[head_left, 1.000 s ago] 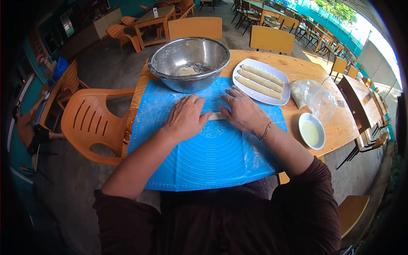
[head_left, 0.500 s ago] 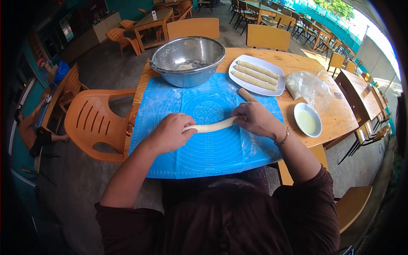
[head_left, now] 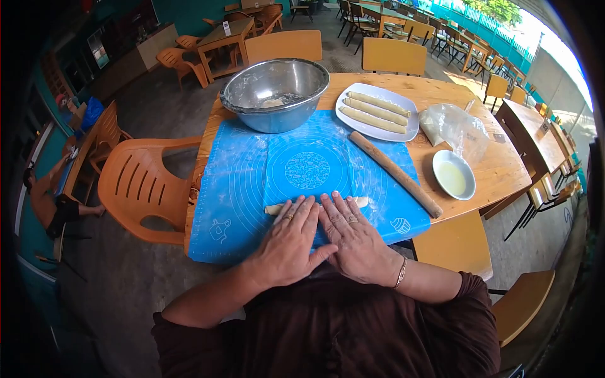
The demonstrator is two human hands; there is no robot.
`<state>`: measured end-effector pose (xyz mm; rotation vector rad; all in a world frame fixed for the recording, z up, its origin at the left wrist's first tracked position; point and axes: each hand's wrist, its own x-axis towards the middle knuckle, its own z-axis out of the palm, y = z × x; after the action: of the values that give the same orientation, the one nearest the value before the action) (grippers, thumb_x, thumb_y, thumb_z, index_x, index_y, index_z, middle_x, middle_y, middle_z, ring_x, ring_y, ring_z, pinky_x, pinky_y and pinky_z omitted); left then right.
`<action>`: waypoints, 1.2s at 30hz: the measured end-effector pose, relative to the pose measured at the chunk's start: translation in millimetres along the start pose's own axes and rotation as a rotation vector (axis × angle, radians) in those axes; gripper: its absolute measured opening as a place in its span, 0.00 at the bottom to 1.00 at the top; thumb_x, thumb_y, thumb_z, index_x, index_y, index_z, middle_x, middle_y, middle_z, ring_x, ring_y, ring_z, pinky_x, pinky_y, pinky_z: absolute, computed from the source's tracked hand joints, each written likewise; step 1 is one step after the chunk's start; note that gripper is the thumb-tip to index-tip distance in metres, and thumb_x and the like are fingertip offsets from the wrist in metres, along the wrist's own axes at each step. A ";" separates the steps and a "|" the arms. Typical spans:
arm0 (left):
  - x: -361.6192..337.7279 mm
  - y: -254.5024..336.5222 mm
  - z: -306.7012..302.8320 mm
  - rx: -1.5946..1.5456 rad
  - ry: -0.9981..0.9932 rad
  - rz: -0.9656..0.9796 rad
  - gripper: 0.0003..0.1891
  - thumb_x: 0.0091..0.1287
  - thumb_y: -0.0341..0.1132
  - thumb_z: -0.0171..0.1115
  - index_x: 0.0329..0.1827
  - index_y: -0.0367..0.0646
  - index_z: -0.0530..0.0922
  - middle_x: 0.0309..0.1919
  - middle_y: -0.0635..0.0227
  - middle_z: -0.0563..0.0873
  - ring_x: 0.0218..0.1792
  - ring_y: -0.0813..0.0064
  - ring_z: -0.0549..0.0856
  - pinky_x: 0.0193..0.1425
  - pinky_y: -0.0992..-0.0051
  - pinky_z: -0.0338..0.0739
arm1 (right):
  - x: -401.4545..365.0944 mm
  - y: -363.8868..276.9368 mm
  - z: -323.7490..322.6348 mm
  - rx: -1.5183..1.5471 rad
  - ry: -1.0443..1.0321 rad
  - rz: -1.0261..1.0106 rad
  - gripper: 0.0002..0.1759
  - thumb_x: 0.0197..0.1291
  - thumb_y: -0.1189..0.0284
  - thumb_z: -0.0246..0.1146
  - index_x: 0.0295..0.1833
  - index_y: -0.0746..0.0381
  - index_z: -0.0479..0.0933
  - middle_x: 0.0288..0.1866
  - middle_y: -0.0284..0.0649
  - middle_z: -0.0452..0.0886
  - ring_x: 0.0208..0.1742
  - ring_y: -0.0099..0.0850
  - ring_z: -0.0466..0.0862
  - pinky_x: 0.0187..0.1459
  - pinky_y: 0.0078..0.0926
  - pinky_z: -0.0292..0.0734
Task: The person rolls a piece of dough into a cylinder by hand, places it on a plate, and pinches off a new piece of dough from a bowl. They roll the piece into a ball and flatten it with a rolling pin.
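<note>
A roll of pale dough (head_left: 273, 209) lies across the near part of the blue baking mat (head_left: 239, 170), with only its two ends showing. My left hand (head_left: 288, 242) rests flat on it, fingers stretched forward. Beside it, my right hand (head_left: 355, 242) also lies flat on the dough, fingers extended, and the two thumbs meet. The hands cover the roll's middle. To the right, a wooden rolling pin (head_left: 396, 173) lies slanted over the mat. Several similar filled-looking rolls (head_left: 376, 113) sit side by side on a white plate (head_left: 409, 133) behind it.
A large steel bowl (head_left: 277, 116) with some dough inside stands at the back left. On the right are a plastic bag of white powder (head_left: 454, 129) and a small bowl of pale liquid (head_left: 454, 176). An orange chair (head_left: 142, 189) stands left; a person (head_left: 53, 195) sits farther off.
Both hands have let go of the dough roll's ends and come together on top of it. The roll, held up before, now lies on the mat nearer to me.
</note>
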<state>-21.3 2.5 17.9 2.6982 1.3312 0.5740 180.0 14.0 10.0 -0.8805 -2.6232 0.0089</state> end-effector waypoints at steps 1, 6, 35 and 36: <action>-4.4 5.3 9.3 0.036 -0.010 -0.001 0.44 0.71 0.60 0.55 0.69 0.21 0.65 0.71 0.36 0.66 0.75 0.42 0.63 0.79 0.49 0.52 | -1.5 0.1 2.6 0.002 0.000 0.003 0.38 0.67 0.62 0.59 0.72 0.79 0.60 0.77 0.65 0.59 0.80 0.57 0.57 0.78 0.54 0.51; 0.1 -1.6 18.0 0.126 -0.070 -0.001 0.54 0.69 0.68 0.50 0.75 0.19 0.54 0.75 0.32 0.57 0.79 0.39 0.53 0.82 0.45 0.41 | 3.9 9.8 11.9 0.032 0.000 0.031 0.42 0.70 0.57 0.54 0.75 0.81 0.55 0.79 0.67 0.53 0.81 0.59 0.52 0.80 0.54 0.44; 5.2 -3.7 15.9 0.199 -0.169 -0.020 0.60 0.64 0.75 0.49 0.75 0.19 0.52 0.75 0.29 0.54 0.78 0.34 0.52 0.81 0.42 0.41 | 9.9 21.6 8.7 -0.022 -0.079 -0.008 0.45 0.72 0.48 0.50 0.75 0.80 0.56 0.78 0.68 0.56 0.81 0.58 0.55 0.79 0.53 0.48; 9.5 -9.6 18.8 0.175 -0.145 -0.026 0.60 0.64 0.75 0.47 0.75 0.19 0.52 0.75 0.29 0.55 0.78 0.35 0.52 0.81 0.43 0.40 | 15.1 26.4 10.5 -0.023 -0.065 -0.003 0.45 0.73 0.48 0.49 0.75 0.79 0.56 0.78 0.68 0.56 0.81 0.58 0.55 0.79 0.52 0.48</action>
<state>-16.4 17.7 1.0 2.7897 1.4376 0.2637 180.6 45.2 2.2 -0.8989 -2.6896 0.0064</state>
